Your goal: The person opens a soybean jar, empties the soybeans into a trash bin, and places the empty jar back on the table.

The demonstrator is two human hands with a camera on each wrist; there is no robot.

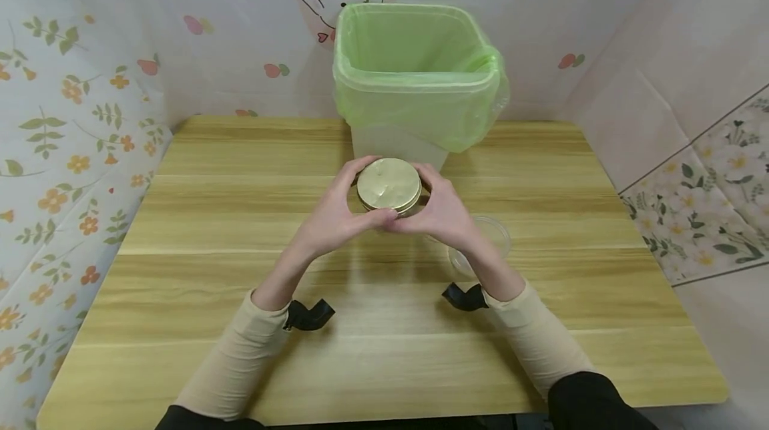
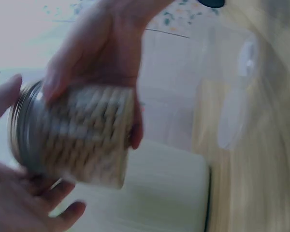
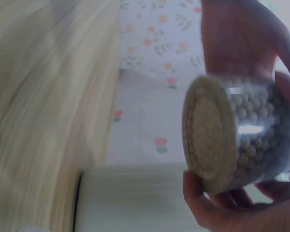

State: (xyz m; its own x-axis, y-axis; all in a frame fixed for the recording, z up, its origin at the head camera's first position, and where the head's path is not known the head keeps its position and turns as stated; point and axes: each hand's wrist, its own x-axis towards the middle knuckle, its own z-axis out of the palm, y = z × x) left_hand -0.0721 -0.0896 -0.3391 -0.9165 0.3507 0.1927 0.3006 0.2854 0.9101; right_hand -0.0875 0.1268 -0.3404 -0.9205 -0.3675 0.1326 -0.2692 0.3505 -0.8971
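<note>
Both hands hold a clear jar (image 2: 87,130) packed with small round beige balls, raised above the table in front of the bin. Its top (image 1: 389,183) is a flat gold foil-like disc with a metallic rim. My left hand (image 1: 336,218) grips the left side, while my right hand (image 1: 443,211) grips the right. The thumbs meet at the near edge of the top, and the fingers wrap round the sides. From the right wrist view, the jar's round base (image 3: 207,135) shows, with fingers beneath and behind the glassy wall.
A bin (image 1: 396,143) lined with a green plastic bag (image 1: 414,103) stands at the table's back edge. Clear round plastic ware (image 1: 501,236) lies on the wooden table (image 1: 198,270), partly behind my right forearm. Patterned sheets (image 1: 78,169) cover the surrounding walls.
</note>
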